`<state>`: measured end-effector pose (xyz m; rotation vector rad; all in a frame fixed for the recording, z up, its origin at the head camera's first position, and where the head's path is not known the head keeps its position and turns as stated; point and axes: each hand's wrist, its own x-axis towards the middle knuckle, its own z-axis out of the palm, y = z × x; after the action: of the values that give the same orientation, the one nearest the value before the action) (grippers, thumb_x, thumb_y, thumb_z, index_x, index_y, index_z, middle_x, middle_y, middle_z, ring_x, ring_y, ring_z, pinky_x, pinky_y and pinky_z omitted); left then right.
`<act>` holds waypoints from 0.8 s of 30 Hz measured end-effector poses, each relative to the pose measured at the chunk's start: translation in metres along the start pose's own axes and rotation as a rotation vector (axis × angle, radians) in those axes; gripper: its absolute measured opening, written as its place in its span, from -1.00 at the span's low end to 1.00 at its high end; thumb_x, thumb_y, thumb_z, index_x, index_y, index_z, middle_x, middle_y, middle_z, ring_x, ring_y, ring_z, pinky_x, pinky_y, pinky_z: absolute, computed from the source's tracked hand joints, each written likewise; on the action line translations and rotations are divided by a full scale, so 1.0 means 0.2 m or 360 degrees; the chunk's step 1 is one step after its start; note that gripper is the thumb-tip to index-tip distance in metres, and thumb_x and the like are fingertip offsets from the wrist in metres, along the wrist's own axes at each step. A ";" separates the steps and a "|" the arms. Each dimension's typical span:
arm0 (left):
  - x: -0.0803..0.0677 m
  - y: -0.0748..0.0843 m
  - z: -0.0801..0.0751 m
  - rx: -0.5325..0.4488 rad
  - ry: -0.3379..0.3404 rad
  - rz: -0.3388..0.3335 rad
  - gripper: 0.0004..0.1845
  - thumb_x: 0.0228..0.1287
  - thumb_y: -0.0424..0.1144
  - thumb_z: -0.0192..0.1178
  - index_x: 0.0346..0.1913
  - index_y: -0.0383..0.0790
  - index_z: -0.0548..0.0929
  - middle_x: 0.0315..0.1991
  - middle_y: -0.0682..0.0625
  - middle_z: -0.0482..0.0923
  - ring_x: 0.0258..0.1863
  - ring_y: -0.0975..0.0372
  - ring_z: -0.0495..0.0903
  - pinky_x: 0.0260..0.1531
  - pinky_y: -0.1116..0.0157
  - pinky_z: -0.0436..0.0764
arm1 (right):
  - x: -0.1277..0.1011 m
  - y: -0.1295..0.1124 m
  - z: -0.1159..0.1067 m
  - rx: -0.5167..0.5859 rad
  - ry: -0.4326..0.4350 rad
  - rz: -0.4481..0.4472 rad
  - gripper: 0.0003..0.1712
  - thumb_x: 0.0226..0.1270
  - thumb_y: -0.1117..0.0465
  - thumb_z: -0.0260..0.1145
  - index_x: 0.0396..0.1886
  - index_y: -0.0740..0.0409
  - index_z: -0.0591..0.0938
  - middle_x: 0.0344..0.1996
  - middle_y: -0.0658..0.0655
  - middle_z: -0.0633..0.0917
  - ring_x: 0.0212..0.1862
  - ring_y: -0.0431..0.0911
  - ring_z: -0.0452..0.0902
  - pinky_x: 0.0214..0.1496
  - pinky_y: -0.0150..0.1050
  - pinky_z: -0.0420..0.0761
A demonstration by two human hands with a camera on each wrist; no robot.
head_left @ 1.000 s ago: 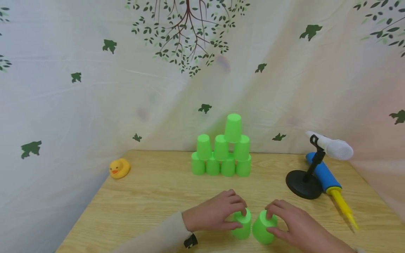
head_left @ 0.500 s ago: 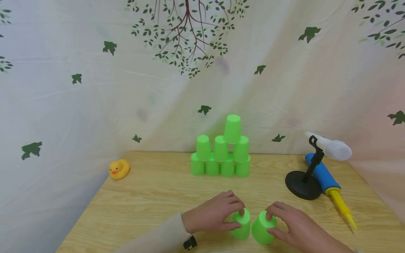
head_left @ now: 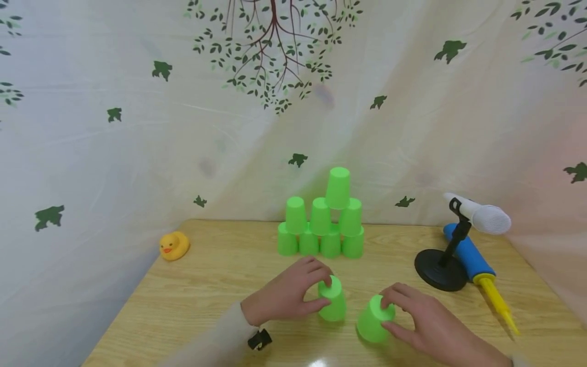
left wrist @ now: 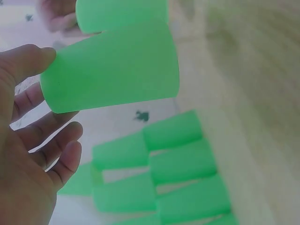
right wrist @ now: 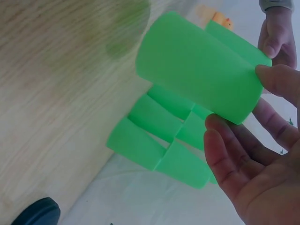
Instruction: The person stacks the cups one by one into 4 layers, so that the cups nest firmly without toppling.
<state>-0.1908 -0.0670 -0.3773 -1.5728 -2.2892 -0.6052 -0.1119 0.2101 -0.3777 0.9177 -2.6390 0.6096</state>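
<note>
My left hand (head_left: 291, 293) pinches an upside-down green cup (head_left: 335, 305) near its base, thumb on one side and fingers on the other. To the right, my right hand (head_left: 424, 318) pinches a second upturned green cup (head_left: 372, 323), which leans a little and stands nearer to me. Beyond both hands rises a stack of green cups (head_left: 308, 243): several in the bottom row, three above, and a single top cup (head_left: 338, 188) over the right pair. The left wrist view has the left cup (left wrist: 112, 70) close up; the right cup (right wrist: 197, 65) fills the right wrist view's upper middle.
A yellow rubber duck (head_left: 174, 245) sits at the table's far left edge. On the right stand a white microphone (head_left: 490, 218) on a black round base (head_left: 440, 270) and a blue and yellow pump-like tube (head_left: 474, 257). A printed cloth (head_left: 247, 153) hangs behind the wooden table (head_left: 220, 275).
My left hand has carried its cup forward and to the left, toward the stack. My right hand and cup have shifted slightly forward and left. The gap between the two cups has widened.
</note>
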 end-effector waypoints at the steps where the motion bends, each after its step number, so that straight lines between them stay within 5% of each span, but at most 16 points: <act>1: 0.00 -0.01 -0.02 -0.0002 0.0022 -0.0020 -0.77 0.11 0.01 0.07 -0.27 -0.03 0.41 -0.13 0.21 0.36 -0.13 0.39 0.25 -0.13 0.47 0.26 | 0.01 0.00 -0.01 -0.0002 0.0037 -0.0029 -0.69 -0.04 -0.01 0.33 -0.31 -0.29 0.40 -0.24 -0.31 0.41 -0.30 -0.36 0.38 -0.33 -0.38 0.46; 11: -0.01 -0.10 -0.26 0.0060 0.0379 -0.0152 -0.76 0.04 -0.10 0.17 -0.27 -0.11 0.44 -0.15 0.13 0.39 -0.10 0.31 0.28 -0.10 0.37 0.30 | 0.17 -0.02 -0.13 -0.0017 0.0276 -0.0201 -0.68 -0.06 0.11 0.36 -0.27 -0.15 0.46 -0.17 -0.16 0.45 -0.33 -0.31 0.39 -0.32 -0.47 0.42; 16: 0.04 -0.16 -0.36 0.0078 0.0539 -0.0151 -0.78 0.06 -0.15 0.15 -0.27 -0.16 0.43 -0.16 0.10 0.38 -0.10 0.28 0.28 -0.09 0.34 0.28 | 0.31 -0.03 -0.22 -0.0040 0.0519 -0.0393 -0.67 -0.11 0.18 0.38 -0.28 -0.02 0.51 -0.18 -0.11 0.47 -0.34 -0.31 0.39 -0.31 -0.54 0.37; 24: 0.14 -0.28 -0.47 0.0124 0.0675 -0.0177 -0.76 0.06 -0.17 0.17 -0.23 -0.18 0.43 -0.17 0.07 0.37 -0.10 0.25 0.28 -0.12 0.34 0.30 | 0.52 -0.05 -0.36 -0.0001 0.0667 -0.0515 -0.68 -0.06 0.22 0.34 -0.25 0.14 0.51 -0.11 0.05 0.47 -0.23 -0.21 0.40 -0.27 -0.50 0.35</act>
<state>-0.2525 -0.1082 -0.2930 -1.1543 -2.0574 -0.7822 -0.1756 0.1819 -0.2709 1.0555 -2.0688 0.6366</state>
